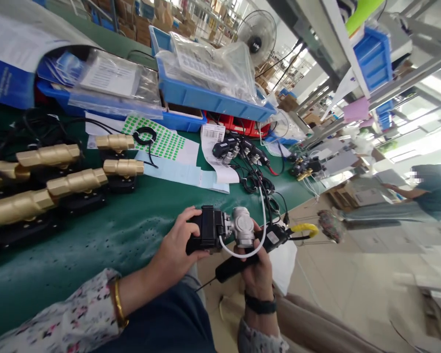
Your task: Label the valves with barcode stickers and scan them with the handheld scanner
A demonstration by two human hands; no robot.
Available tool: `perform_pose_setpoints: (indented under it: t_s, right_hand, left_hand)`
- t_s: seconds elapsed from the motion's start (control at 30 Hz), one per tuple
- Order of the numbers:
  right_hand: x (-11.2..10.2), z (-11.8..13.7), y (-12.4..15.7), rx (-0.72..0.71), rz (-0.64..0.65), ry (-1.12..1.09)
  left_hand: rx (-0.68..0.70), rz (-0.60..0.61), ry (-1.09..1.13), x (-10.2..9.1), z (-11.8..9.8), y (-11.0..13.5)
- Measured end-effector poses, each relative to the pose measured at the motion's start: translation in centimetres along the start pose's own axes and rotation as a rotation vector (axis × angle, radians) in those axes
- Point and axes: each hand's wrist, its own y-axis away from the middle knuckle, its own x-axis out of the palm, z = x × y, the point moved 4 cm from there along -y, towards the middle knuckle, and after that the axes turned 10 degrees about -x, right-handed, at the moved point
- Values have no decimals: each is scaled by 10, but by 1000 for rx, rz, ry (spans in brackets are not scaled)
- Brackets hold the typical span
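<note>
My left hand (pixel 176 247) is closed round the black box end of a small motorised valve (pixel 220 230) held over the edge of the green table (pixel 125 230). The valve's silver metal body (pixel 242 226) points right. My right hand (pixel 257 269) grips a black handheld tool (pixel 238 262) under the valve, with a white cable (pixel 259 230) looping from it up past the valve. A yellow-handled part (pixel 305 228) sticks out at the tool's right end.
Several brass valves with black bases (pixel 62 186) lie in rows at the left. Sheets of green round stickers (pixel 161 139), papers, black cables (pixel 257 184) and more valves (pixel 231 149) lie farther back. Blue bins (pixel 209 98) with plastic bags stand behind. Another person (pixel 426 191) works at the right.
</note>
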Motion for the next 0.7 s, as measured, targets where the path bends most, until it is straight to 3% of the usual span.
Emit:
perform_pose_setpoints:
  t_s: [0.7]
  right_hand:
    - [6, -3, -15, 8, 53, 83]
  left_hand:
    - [23, -20, -46, -8, 1, 2]
